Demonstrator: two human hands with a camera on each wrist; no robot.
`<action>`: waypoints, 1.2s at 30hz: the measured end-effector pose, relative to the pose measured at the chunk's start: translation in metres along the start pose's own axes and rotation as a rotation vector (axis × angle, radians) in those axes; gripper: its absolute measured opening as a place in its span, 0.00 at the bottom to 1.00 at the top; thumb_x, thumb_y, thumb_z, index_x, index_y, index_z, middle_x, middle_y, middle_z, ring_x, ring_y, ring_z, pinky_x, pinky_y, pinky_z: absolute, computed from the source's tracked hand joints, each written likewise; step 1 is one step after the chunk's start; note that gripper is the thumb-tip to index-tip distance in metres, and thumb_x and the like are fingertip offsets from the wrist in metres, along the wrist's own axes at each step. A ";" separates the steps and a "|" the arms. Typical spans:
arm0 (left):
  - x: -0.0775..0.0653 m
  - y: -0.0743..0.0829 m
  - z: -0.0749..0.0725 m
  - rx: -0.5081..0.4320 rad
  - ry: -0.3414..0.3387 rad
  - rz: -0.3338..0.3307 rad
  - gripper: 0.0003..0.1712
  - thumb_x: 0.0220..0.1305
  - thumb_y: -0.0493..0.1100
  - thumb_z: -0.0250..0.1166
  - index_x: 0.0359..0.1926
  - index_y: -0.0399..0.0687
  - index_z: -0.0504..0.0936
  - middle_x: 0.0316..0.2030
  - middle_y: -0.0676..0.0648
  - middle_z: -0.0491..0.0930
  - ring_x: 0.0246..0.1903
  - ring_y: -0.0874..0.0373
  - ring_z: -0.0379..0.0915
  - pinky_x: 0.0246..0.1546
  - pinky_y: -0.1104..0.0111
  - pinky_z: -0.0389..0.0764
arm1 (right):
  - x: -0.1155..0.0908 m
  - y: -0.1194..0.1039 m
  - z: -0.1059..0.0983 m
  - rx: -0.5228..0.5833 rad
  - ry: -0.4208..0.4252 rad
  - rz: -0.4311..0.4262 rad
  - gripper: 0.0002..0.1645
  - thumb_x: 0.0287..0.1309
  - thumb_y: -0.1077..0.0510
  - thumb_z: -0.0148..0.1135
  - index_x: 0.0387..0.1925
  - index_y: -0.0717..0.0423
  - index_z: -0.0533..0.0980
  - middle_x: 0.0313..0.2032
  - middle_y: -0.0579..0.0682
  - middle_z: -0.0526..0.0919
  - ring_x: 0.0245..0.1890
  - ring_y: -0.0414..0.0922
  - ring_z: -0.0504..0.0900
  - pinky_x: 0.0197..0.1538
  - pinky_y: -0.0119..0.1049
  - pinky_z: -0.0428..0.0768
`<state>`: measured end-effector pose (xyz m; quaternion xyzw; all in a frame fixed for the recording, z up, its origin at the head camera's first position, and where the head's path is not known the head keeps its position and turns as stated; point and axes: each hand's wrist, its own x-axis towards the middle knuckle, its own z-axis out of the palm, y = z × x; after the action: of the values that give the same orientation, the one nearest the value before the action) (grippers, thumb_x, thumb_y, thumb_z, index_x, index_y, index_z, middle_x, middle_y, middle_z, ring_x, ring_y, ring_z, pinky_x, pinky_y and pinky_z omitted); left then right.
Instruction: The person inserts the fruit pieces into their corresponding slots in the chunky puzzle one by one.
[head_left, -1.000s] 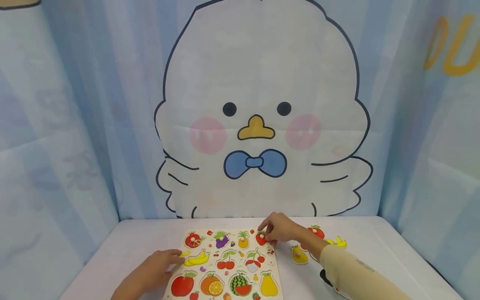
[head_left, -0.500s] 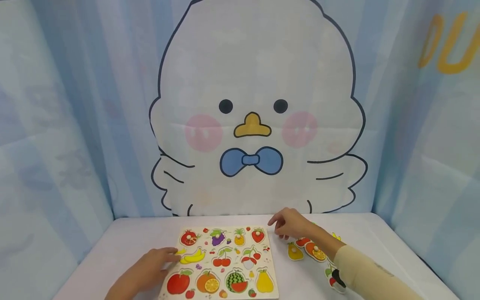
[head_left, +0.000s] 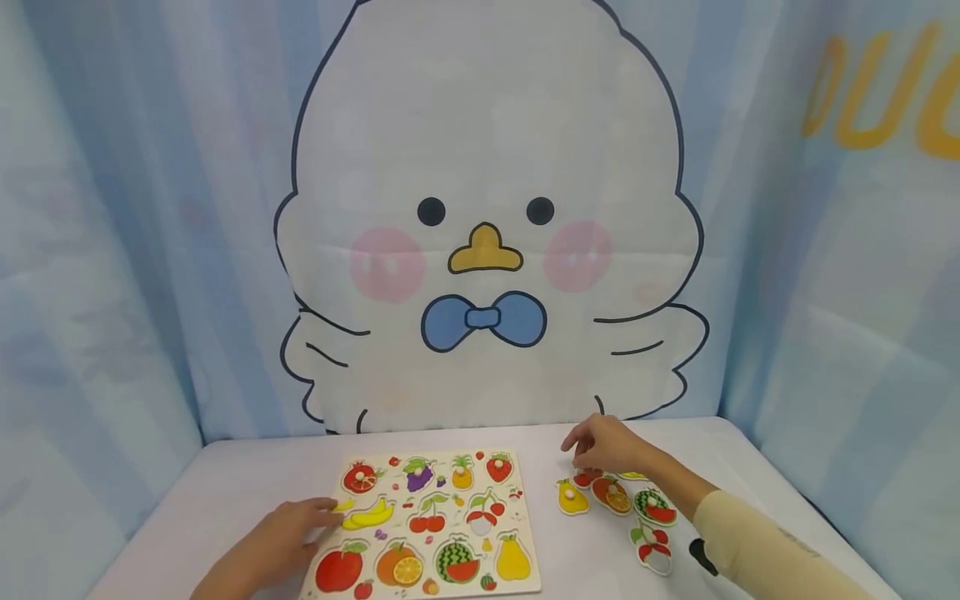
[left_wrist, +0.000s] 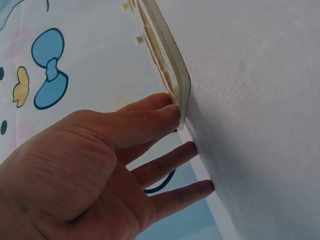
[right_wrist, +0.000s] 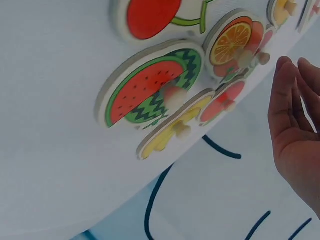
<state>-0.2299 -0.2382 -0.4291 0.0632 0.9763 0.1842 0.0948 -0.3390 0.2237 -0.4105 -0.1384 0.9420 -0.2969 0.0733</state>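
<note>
Loose, knobbed fruit pieces lie clustered on the desk, to the right of the flat fruit board: a pear piece, an orange piece, a watermelon piece, a cherry-topped piece and, beneath the right hand, a red piece. Each is probably light and stiff, with a smooth printed face; the raised knob likely gives the surest hold, the thin rim a poor one. The board, also apparently rigid, is best held by its edge. Four pieces sit in its far row.

The right hand hovers over the cluster, fingers slightly bent and a little apart, nothing visible between them. The left hand rests at the board's left edge, which thumb and forefinger touch; the other fingers are spread, their tips by the desk.

The forearm hides most of the banana piece in the head view. In the right wrist view several knobs blur and the hand is cut off; the left wrist view gives the board edge-on. A dark object beside the sleeve cannot be identified.
</note>
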 end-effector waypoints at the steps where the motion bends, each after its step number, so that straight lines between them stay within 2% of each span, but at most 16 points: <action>1: 0.000 0.000 0.000 0.000 0.001 0.000 0.18 0.53 0.41 0.71 0.48 0.56 0.84 0.56 0.47 0.76 0.53 0.45 0.69 0.54 0.41 0.72 | -0.002 0.003 -0.003 0.000 0.006 0.014 0.12 0.53 0.64 0.68 0.41 0.52 0.83 0.26 0.47 0.79 0.26 0.48 0.79 0.32 0.37 0.84; 6: 0.000 0.000 0.002 -0.008 0.010 -0.002 0.19 0.53 0.42 0.71 0.48 0.56 0.84 0.56 0.47 0.76 0.52 0.46 0.70 0.53 0.41 0.73 | -0.010 0.020 -0.015 -0.034 0.043 0.105 0.10 0.52 0.64 0.68 0.39 0.54 0.83 0.27 0.49 0.79 0.24 0.46 0.77 0.29 0.34 0.82; 13: 0.001 -0.001 0.004 -0.011 0.008 -0.028 0.19 0.51 0.45 0.73 0.47 0.56 0.85 0.54 0.48 0.77 0.51 0.46 0.70 0.51 0.40 0.73 | -0.020 0.045 -0.026 -0.184 0.066 0.171 0.09 0.48 0.64 0.71 0.34 0.53 0.83 0.28 0.48 0.77 0.28 0.44 0.74 0.31 0.32 0.80; 21: 0.003 -0.002 0.005 -0.013 -0.007 -0.044 0.21 0.51 0.45 0.73 0.49 0.55 0.85 0.54 0.48 0.77 0.52 0.46 0.70 0.51 0.39 0.74 | -0.029 0.058 -0.032 -0.166 0.057 0.169 0.12 0.47 0.68 0.69 0.35 0.55 0.81 0.30 0.50 0.75 0.31 0.45 0.72 0.34 0.34 0.80; 28: 0.001 -0.002 0.005 -0.066 -0.025 -0.082 0.23 0.50 0.47 0.73 0.51 0.53 0.83 0.54 0.48 0.76 0.51 0.47 0.68 0.50 0.41 0.74 | -0.029 0.065 -0.032 -0.186 0.077 0.206 0.11 0.47 0.67 0.70 0.34 0.55 0.80 0.30 0.51 0.74 0.30 0.46 0.73 0.34 0.34 0.80; 36: 0.001 -0.002 0.005 -0.033 -0.001 -0.053 0.21 0.51 0.46 0.72 0.49 0.54 0.85 0.54 0.49 0.77 0.51 0.47 0.70 0.51 0.40 0.73 | -0.031 0.074 -0.033 -0.140 0.109 0.225 0.09 0.45 0.67 0.71 0.29 0.56 0.78 0.27 0.50 0.75 0.29 0.45 0.73 0.34 0.34 0.81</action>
<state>-0.2300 -0.2376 -0.4348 0.0356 0.9744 0.1979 0.1010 -0.3325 0.3094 -0.4248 -0.0205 0.9726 -0.2273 0.0447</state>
